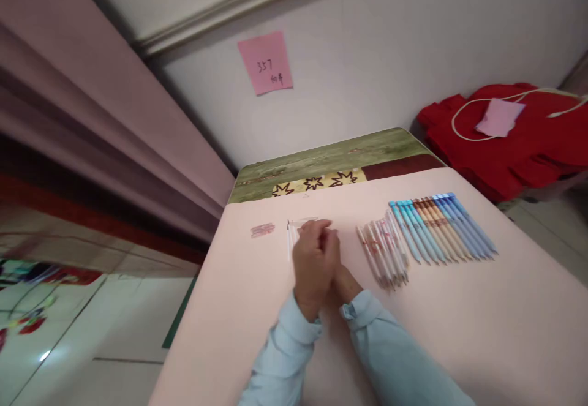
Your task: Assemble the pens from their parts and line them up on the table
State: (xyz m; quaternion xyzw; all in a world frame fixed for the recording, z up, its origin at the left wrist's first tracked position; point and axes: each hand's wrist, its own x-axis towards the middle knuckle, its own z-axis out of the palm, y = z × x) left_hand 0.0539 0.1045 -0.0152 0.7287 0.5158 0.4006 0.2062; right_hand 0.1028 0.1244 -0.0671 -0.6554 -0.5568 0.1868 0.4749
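Note:
Both my hands are close together above the pale pink table covering (239, 308). My left hand (314, 265) is curled with its fingers drawn in; what it holds, if anything, is hidden. Behind it, my right hand (340, 270) is mostly covered, and its fingers cannot be made out. Just left of my hands lie slim white pen-like pieces (290, 240), one with a dark tip. A small heap of pinkish, see-through pieces (263, 229) sits farther left. To the right is a bunch of white pens with red patterns (383, 251).
Right of the white pens is a row of light blue, brown and darker blue pens (441, 228). A green patterned cloth (321, 155) shows at the table's back edge. Red fabric (514, 155) with a white cable lies beyond the right side. A pink note (265, 63) is on the wall.

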